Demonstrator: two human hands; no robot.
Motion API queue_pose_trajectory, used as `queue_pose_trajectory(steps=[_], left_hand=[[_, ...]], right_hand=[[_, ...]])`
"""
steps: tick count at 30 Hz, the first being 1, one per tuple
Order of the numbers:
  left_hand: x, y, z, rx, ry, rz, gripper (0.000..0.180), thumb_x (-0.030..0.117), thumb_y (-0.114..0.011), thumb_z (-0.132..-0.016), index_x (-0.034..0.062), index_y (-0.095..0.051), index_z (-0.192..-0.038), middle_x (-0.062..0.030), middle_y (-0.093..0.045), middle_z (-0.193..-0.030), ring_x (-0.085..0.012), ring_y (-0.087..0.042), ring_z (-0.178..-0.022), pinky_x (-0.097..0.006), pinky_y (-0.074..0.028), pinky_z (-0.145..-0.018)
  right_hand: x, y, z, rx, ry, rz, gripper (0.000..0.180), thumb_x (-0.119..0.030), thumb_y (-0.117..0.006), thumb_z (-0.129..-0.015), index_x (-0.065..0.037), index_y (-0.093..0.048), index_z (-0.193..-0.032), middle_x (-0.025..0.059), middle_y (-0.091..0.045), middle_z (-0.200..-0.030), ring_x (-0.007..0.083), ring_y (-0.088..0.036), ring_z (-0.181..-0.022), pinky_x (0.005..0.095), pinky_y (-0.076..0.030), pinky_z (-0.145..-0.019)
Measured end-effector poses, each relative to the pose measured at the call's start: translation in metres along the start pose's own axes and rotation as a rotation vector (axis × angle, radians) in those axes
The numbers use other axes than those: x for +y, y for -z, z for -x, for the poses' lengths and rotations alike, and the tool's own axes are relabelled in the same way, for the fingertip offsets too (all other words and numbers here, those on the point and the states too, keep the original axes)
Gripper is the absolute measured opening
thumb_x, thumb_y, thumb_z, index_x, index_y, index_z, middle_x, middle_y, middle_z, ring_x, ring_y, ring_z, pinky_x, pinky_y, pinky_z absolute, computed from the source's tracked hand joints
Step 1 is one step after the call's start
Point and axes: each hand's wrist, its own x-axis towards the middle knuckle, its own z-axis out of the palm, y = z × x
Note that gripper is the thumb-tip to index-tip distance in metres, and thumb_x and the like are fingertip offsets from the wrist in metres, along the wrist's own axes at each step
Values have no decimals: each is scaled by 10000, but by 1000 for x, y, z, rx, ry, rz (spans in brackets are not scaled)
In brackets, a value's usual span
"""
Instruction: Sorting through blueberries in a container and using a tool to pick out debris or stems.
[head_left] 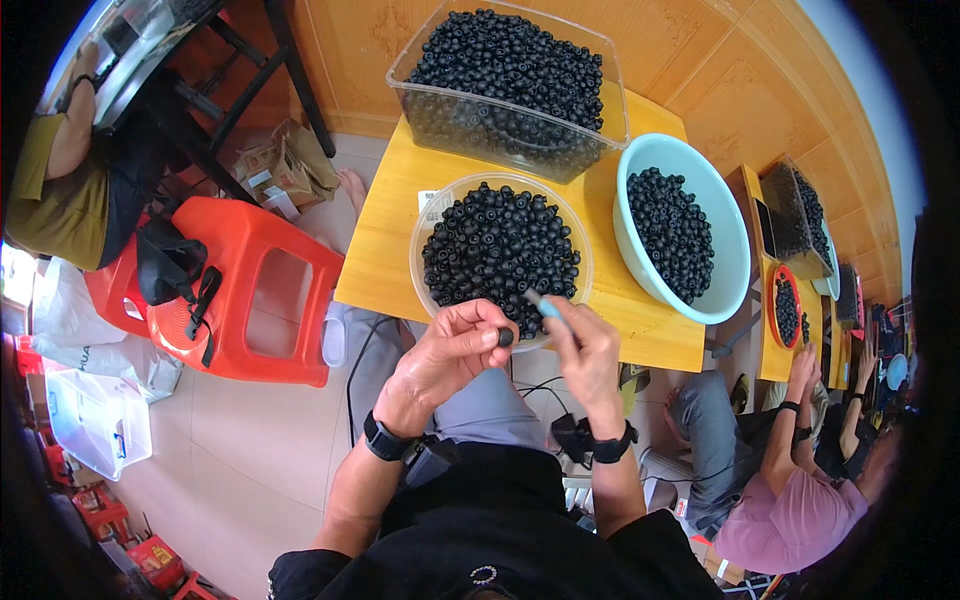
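Note:
My left hand [452,352] pinches a small black bead [506,337] between thumb and fingers, just below the near rim of a clear round bowl [432,208] heaped with black beads. My right hand [585,352] grips a thin light-blue tool [541,304] whose tip points toward the bead. Both hands hover at the near edge of the small yellow wooden table [385,245]. Both wrists wear black bands.
A clear rectangular tub [420,110] of beads stands at the table's far side, a light-blue basin [735,250] of beads on the right. A red plastic stool [255,290] stands to the left. Other people sit at far left and lower right; cables lie under the table.

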Motion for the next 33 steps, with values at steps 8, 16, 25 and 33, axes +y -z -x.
queue_pose_trajectory(steps=[8, 16, 25, 33], left_hand=[[2, -1, 0, 116, -37, 4, 138, 27, -629, -836, 29, -600, -971, -80, -639, -908, -133, -597, -747, -228, -507, -705], [-1, -1, -3, 142, -28, 10, 149, 29, -627, -840, 32, -599, -987, -68, -641, -933, -117, -603, -762, -232, -513, -713], [-2, 3, -2, 115, -25, 13, 142, 25, -626, -839, 28, -600, -978, -73, -643, -929, -123, -613, -760, -235, -522, -715], [0, -3, -1, 79, -5, 10, 131, 25, -636, -832, 37, -593, -955, -71, -641, -915, -127, -620, -764, -229, -512, -698]], right_hand=[[-32, 15, 1, -136, -20, -20, 195, -81, -640, -800, -19, -656, -985, 97, -566, -670, 198, -537, -529, 285, -419, -488], [-38, 11, 4, -172, 105, 28, 258, -98, -689, -763, -47, -642, -1011, 70, -549, -667, 192, -566, -528, 302, -447, -480], [-38, 9, 3, -155, 108, 13, 251, -96, -684, -766, -50, -644, -1009, 73, -536, -657, 209, -556, -518, 313, -434, -473], [-30, 14, 2, -81, 9, -15, 250, -57, -677, -759, -34, -653, -1006, 75, -551, -668, 180, -532, -524, 295, -410, -476]])
